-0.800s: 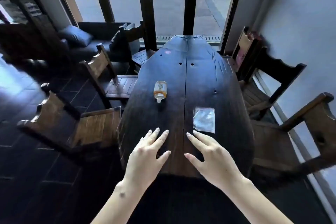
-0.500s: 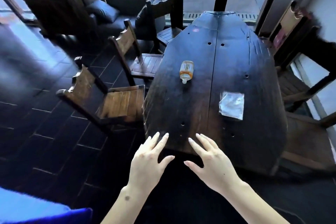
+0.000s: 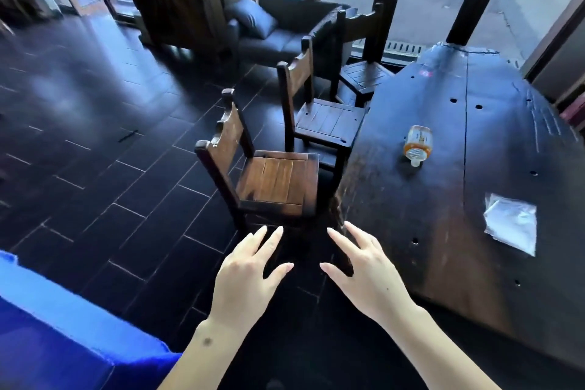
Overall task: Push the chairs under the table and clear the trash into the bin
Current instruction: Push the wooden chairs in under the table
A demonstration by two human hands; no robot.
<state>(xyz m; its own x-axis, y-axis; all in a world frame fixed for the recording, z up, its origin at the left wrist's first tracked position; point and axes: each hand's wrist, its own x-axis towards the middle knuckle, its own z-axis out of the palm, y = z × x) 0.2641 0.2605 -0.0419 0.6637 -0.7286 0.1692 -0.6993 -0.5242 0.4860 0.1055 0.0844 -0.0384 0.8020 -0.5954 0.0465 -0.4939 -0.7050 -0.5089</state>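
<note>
Facing nearest chair [image 3: 275, 187], hands [image 3: 247, 275] empty, apart

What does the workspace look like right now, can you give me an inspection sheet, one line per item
Surface: dark wooden table, worn, with small holes in the top.
Job's things: three wooden chairs on the table's left side, all pulled out: nearest chair, middle chair, far chair. Trash on the table: bottle lying on its side, clear plastic bag lying flat. No bin in view.
Clutter: nothing seen beyond the trash.
Grippers: left hand and right hand both open, empty, fingers spread, held near the table's corner.
Cables: nothing seen.
Surroundings: dark tiled floor, dark sofa with cushion, wooden cabinet, large windows, blue fabric at lower left.
</note>
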